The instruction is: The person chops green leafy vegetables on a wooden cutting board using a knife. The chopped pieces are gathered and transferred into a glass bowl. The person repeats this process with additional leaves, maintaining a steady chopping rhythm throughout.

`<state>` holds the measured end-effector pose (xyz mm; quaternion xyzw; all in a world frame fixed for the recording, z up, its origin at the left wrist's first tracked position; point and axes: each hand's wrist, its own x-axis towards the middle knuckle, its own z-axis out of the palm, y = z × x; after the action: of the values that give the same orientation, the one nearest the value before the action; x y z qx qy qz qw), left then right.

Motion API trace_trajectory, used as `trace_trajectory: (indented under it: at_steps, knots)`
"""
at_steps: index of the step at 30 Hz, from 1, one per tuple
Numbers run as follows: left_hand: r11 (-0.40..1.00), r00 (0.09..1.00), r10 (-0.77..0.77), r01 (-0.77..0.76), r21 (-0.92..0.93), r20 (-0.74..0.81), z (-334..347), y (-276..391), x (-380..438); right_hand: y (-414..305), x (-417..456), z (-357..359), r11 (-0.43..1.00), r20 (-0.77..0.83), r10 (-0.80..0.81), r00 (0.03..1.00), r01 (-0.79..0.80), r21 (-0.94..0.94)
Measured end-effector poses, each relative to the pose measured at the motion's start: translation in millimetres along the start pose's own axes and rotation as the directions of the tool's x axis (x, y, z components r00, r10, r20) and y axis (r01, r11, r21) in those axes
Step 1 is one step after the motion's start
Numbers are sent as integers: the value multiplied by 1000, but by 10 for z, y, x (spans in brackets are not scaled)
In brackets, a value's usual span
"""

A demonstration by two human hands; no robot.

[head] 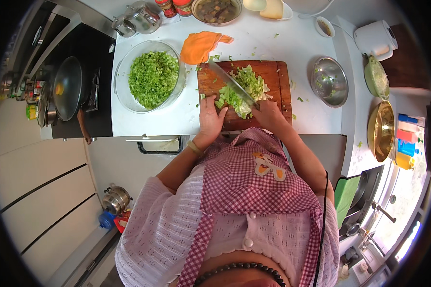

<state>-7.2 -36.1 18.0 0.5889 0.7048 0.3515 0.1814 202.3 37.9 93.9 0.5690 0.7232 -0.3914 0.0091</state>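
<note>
My right hand (269, 114) is closed round the handle of a kitchen knife (233, 83), whose blade lies slantwise over cut leafy greens (250, 80). These greens are heaped on a reddish wooden cutting board (284, 94). Beside the pile, my left hand (212, 116) rests at the board's left edge with its fingers apart, and no held thing shows in it. Left of the board stands a large clear glass bowl (120, 94) holding finely chopped greens (153, 79). An orange cloth (197, 46) lies just behind the board's left corner.
A steel bowl (335, 84) with green scraps stands at right, near a gold-coloured bowl (380, 131). A frying pan (69, 95) sits on the black stove at left. Along the back are metal pots (143, 18), jars (167, 7) and a bowl of food in liquid (215, 10).
</note>
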Motion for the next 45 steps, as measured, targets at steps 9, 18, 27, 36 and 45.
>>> trace_trajectory:
  at_steps: [9, 18, 27, 36, 45]
  knots:
    - [982, 995, -31, 49, -184, 99, 120, 72, 48, -53, 28, 12, 999, -76, -32, 997, 31, -23]
    - [970, 987, -37, 73, -233, 156, 92, 75, 27, 31, 114, 76, 999, -57, 38, 998, -38, -3]
    - [981, 992, -122, 116, -157, -26, -61, 63, 110, -68, 45, 80, 998, 35, 22, 999, -20, -59]
    - [997, 994, 21, -13, 78, -103, 27, 54, 284, 2, 123, 88, 1000, -14, 21, 1000, -22, -18]
    - [999, 996, 39, -36, -33, 78, 254, 267, 266, 357, -310, -119, 957, -247, 211, 946, -149, 249]
